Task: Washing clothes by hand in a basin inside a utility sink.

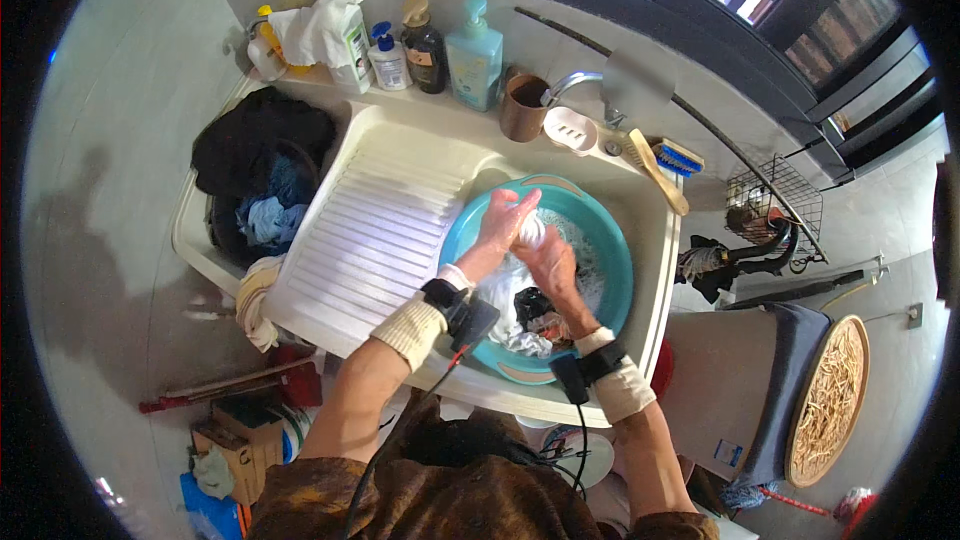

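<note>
My left hand (504,225) and my right hand (553,261) are close together above a teal plastic basin (621,270), both gripping a bunched white cloth (532,229). The basin stands in the right part of a cream laundry sink. In it lie sudsy water (589,240), white wet fabric (502,292) and a black item (531,306). Straps with small devices and cables are on both wrists. A ribbed washboard surface (367,217) lies left of the basin.
Several pump bottles (474,64), a brown cup (523,109), a soap dish (570,130), a faucet (577,79), a wooden brush (660,176) and a blue-bristled brush (679,157) line the back ledge. Dark clothes (259,139) fill the left compartment. A striped cloth (259,304) hangs over the front edge.
</note>
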`<action>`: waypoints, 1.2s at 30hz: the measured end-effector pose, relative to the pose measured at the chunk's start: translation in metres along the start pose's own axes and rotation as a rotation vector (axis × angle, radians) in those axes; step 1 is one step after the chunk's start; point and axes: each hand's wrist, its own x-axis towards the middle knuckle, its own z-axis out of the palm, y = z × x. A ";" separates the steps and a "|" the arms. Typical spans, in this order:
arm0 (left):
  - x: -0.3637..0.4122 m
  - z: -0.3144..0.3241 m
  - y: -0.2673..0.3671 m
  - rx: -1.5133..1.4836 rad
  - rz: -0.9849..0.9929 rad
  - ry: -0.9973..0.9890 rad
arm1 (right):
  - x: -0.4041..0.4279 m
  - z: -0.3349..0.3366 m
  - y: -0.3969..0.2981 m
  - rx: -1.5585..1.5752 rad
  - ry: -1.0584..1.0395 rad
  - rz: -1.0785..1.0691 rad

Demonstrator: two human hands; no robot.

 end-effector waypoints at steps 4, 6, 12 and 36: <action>-0.019 -0.010 0.059 -0.079 -0.147 -0.497 | 0.013 -0.052 0.005 0.172 0.003 -0.242; -0.017 -0.013 0.069 -0.156 0.010 -0.506 | 0.014 -0.069 -0.003 0.404 -0.139 -0.126; -0.020 0.001 0.112 -0.210 0.199 -0.753 | 0.024 -0.100 0.004 0.811 -0.019 -0.060; 0.038 0.091 0.167 -0.913 0.052 -0.336 | 0.166 -0.205 -0.082 0.364 0.152 -0.486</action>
